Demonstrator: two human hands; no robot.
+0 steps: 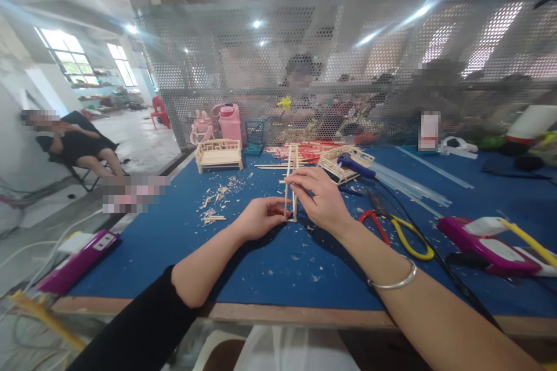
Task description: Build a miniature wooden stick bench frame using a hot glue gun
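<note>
A stick [286, 202] is pinched near its upper end by the thumb and fingertips of the right hand [319, 194]. Its lower end is met by the left hand [261, 217], whose thumb and fingers are curled close together; whether it is gripped there cannot be told. The frame [295, 211] is placed between the hands, just beside the left fingertips, partly covered by the right fingers and extended beyond them over the mat [270, 284]. Pliers [411, 237] are laid to the right.
</note>
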